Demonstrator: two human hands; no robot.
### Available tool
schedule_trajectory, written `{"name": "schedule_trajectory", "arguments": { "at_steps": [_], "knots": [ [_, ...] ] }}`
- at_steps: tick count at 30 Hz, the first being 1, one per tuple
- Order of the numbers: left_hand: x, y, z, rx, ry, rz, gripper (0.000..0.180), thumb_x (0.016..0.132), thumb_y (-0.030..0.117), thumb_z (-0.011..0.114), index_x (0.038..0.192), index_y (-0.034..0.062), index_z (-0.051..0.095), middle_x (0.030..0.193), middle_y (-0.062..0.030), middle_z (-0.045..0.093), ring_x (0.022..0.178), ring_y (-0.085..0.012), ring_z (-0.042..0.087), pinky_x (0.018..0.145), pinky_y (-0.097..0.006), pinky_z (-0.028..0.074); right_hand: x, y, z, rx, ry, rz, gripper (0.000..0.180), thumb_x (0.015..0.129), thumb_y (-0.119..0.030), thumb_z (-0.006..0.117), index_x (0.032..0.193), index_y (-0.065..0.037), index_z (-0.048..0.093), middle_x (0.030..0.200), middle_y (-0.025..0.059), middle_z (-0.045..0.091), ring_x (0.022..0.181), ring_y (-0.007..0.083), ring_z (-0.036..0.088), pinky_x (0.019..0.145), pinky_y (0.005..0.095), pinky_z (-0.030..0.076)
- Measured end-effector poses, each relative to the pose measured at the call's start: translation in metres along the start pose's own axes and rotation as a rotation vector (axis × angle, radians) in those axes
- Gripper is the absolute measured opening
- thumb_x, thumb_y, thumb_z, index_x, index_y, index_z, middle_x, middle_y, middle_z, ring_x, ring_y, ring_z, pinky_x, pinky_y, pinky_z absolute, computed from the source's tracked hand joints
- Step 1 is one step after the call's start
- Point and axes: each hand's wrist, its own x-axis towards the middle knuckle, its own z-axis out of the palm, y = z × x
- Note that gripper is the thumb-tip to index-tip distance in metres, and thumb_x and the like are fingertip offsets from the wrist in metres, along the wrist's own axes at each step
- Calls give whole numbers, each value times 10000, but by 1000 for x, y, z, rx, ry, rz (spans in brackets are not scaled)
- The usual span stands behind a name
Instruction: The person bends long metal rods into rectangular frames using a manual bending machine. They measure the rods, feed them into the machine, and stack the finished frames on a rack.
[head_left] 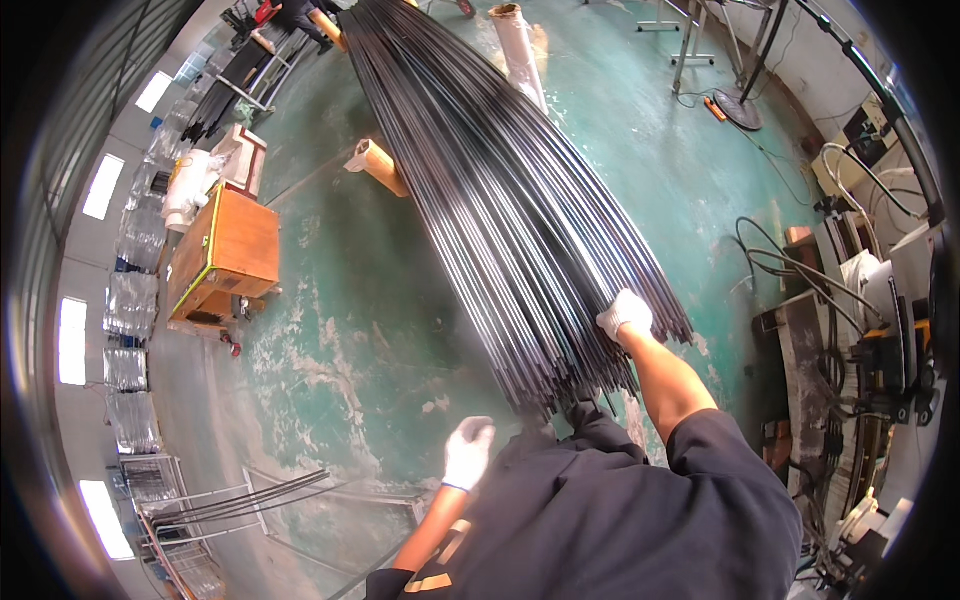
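While the right hand (624, 315) grips the near rod bundle (500, 200), seemingly firmly, and the clenched left hand (468, 450) hangs empty, loose rods could slide off.

Far ends of the black rod bundle (500, 200), beyond the top edge.

Worn green concrete floor (330, 330) with pale scuffed patches. Bright windows (102, 186) line the left wall. A wooden crate (228, 245) stands left; machinery with cables (860, 330) crowds the right.
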Motion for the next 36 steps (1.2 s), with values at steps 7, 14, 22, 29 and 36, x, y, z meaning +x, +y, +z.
{"name": "schedule_trajectory", "arguments": {
  "at_steps": [7,14,22,29,36],
  "knots": [
    [-6,-32,2,101,7,86,201,1000,79,676,1170,-20,720,1053,-80,761,951,-149,693,889,-287,551,8,-3,1,-68,-70,-15,326,845,-253,709,1062,-31,807,1125,221,780,1109,358,752,948,424,598],
    [-13,-38,-13,55,47,-15,237,1003,122,682,1195,-6,733,1144,-131,780,1103,-198,718,992,-330,541,7,-17,-10,-65,-137,-25,336,794,-199,658,1014,-2,818,1092,239,777,1099,369,747,946,405,595],
    [-10,-57,-11,32,58,-9,248,995,143,691,1191,0,739,1142,-146,781,1098,-214,726,997,-342,542,22,19,28,1389,-548,338,406,924,-267,781,1165,53,715,959,168,763,816,301,753,738,416,626],
    [-12,-63,-7,1,48,-8,228,998,120,686,1182,-5,739,1146,-140,777,1092,-205,720,986,-339,544,5,-5,-22,727,-373,74,255,853,-154,862,909,28,694,760,144,710,587,218,657,540,377,529],
    [-14,-52,-7,53,49,5,241,996,128,690,1190,-9,735,1133,-146,781,1092,-207,726,990,-343,545,12,8,-19,888,-470,79,563,884,-205,872,1267,139,644,1044,216,771,851,270,769,766,414,634]
  ]
}}
